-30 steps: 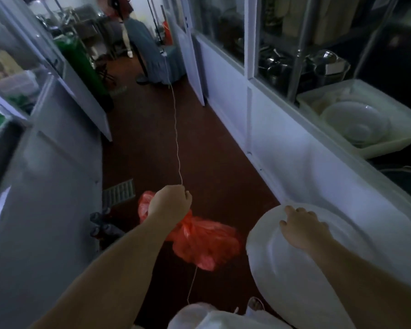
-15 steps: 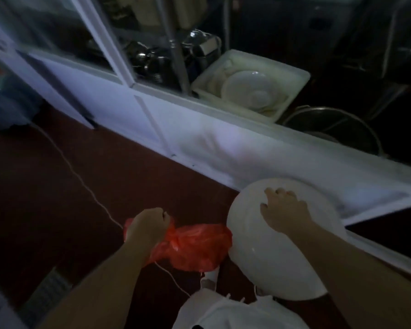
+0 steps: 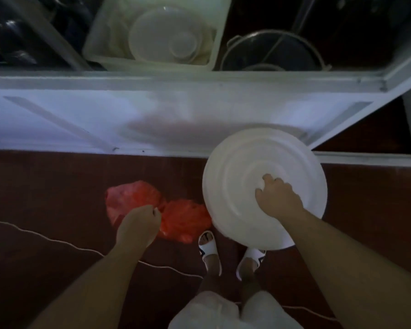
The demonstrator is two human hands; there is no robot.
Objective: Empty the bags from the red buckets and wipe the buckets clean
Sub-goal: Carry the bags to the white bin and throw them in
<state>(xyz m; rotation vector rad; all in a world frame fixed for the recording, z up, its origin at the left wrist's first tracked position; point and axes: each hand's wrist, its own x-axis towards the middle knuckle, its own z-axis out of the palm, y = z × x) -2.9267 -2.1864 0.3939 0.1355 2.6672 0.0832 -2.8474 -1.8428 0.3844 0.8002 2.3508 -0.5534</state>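
Head view: left hand (image 3: 138, 224) fisted around red bag (image 3: 185, 219), lifted off floor for carrying; right hand (image 3: 277, 198), fingers (image 3: 268, 180) clawed, gripping white lid (image 3: 247, 167).

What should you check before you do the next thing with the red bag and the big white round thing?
1. Left hand closed on the red bag: ok, fist shut on it.
2. Right hand holding the white round lid: ok, fingers curled at its centre.
3. Bag intact, not leaking: cannot tell, too dim.
4. Red bucket within reach: not ok, none in view.
5. Thin white cord clear of the sandals: not ok, it runs right up to the feet.
6. Floor dry: cannot tell.
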